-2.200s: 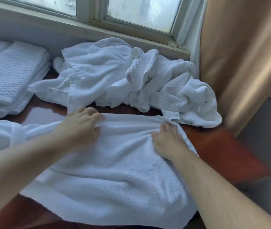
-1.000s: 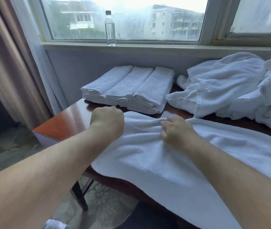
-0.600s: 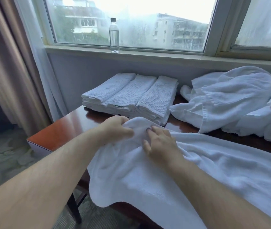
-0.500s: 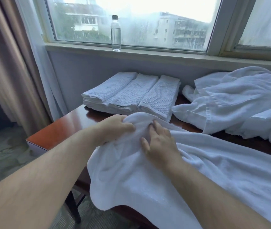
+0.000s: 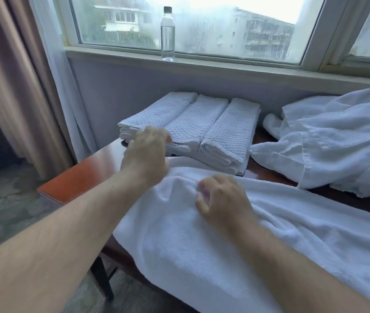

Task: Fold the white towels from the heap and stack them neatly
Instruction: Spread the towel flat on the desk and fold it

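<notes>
A large white towel (image 5: pixel 202 245) lies spread over the wooden table (image 5: pixel 78 177) and hangs over its near edge. My right hand (image 5: pixel 222 199) sits on the towel's far left part, its fingers curled into a wrinkle of the cloth. Motion blurs my left hand (image 5: pixel 145 154), which hovers over the towel's far left corner, just in front of the folded stack. Its fingers are hidden behind its back. Three folded waffle-weave towels (image 5: pixel 202 127) lie side by side against the wall. The heap of unfolded white towels (image 5: pixel 328 141) sits at the right.
A clear water bottle (image 5: pixel 167 33) stands on the window sill above the folded towels. Curtains (image 5: pixel 21 86) hang at the left, past the table's left edge. Below that edge is carpeted floor, and a dark table leg (image 5: pixel 102 283) shows under the near corner.
My left hand has lifted from the towel's corner and moved toward the folded stack. My right hand's fingers, flat on the towel half a second ago, are now curled into it.
</notes>
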`<action>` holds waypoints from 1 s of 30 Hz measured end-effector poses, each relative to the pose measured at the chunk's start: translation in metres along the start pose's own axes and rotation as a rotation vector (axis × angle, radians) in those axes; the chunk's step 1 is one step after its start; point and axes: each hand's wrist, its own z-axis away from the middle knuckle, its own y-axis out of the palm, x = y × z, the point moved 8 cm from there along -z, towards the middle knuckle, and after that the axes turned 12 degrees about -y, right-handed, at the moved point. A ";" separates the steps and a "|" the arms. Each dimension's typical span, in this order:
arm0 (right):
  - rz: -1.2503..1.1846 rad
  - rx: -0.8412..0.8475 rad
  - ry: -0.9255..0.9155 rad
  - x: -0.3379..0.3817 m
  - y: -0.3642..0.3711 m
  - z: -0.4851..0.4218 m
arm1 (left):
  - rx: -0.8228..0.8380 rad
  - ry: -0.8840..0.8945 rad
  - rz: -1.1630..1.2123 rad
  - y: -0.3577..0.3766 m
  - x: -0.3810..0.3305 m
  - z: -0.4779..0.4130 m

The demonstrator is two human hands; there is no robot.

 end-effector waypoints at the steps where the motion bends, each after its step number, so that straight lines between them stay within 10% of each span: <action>1: -0.010 0.063 0.024 -0.004 0.006 -0.001 | 0.076 0.052 0.059 0.011 -0.004 0.011; 11: -0.107 0.125 0.132 -0.022 0.015 -0.002 | 0.671 -0.007 -0.455 0.045 0.026 0.055; 20: 0.112 -0.045 -0.139 0.014 -0.010 0.006 | 0.683 -0.098 -0.115 0.075 -0.001 0.023; 30: -0.410 0.354 -0.375 0.053 0.014 0.047 | 0.455 0.146 -0.219 0.097 0.012 0.009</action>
